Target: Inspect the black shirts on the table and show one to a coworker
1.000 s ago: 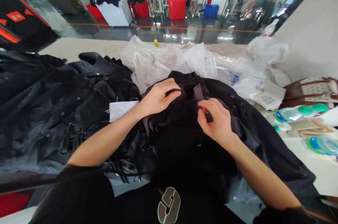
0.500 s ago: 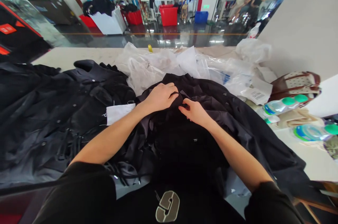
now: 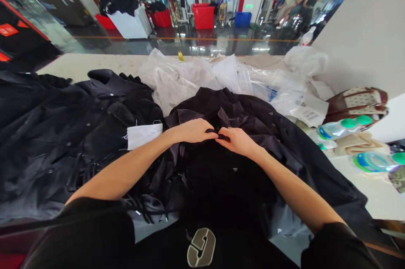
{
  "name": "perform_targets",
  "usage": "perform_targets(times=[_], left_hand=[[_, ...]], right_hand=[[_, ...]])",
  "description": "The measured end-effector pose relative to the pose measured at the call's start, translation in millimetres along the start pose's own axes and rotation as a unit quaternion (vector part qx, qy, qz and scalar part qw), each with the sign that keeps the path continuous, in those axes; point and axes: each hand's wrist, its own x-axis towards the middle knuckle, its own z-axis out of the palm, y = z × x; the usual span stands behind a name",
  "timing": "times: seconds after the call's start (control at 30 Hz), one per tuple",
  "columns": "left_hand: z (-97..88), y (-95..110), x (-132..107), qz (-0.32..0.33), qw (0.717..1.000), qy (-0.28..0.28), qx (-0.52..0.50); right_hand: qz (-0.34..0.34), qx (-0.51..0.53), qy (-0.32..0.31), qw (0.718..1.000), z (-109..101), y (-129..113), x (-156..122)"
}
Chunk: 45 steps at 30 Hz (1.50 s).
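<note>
A black garment (image 3: 253, 134) lies bunched on the table in front of me. My left hand (image 3: 193, 130) and my right hand (image 3: 237, 141) meet at its middle, both with fingers pinched closed on a fold of the black fabric. The fingertips nearly touch each other. A small light "TF" mark (image 3: 234, 169) shows on the cloth just below my hands. What sits between the fingertips besides fabric is too small to tell.
A pile of dark snap-button garments (image 3: 63, 134) with a white tag (image 3: 144, 134) fills the left. Clear plastic bags (image 3: 221, 74) lie behind. Bottles (image 3: 341, 127), a brown bag (image 3: 357, 100) and a white wall (image 3: 363, 28) stand at right. Red bins and people are far behind.
Both hands have slid toward me down the garment and come together; the right hand moved left from a separate spot until it met the left hand.
</note>
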Motion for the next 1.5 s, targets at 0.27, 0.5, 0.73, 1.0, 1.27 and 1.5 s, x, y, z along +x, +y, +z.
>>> perform_targets(times=[0.27, 0.5, 0.73, 1.0, 1.27, 1.5], left_hand=[[3.6, -3, -14, 0.031, 0.990, -0.039, -0.130], [-5.4, -75, -59, -0.163, 0.933, 0.166, -0.274], [-3.1, -49, -73, -0.024, 0.985, 0.168, -0.027], [55.3, 10, -93, 0.114, 0.982, 0.068, 0.134], [63.7, -3, -73, -0.180, 0.951, 0.178, 0.177], [87.3, -25, -47, -0.333, 0.918, 0.161, 0.143]], right_hand=[[-0.033, 0.175, 0.019, 0.984, 13, -7, -5], [0.124, 0.231, 0.115, 0.958, -5, 42, -58], [0.109, 0.140, 0.166, 0.970, -3, 50, -75], [0.345, 0.153, 0.127, 0.917, 9, 79, -69], [0.375, 0.092, 0.014, 0.922, 4, 67, -43], [0.327, 0.140, 0.155, 0.922, 1, 49, -47]])
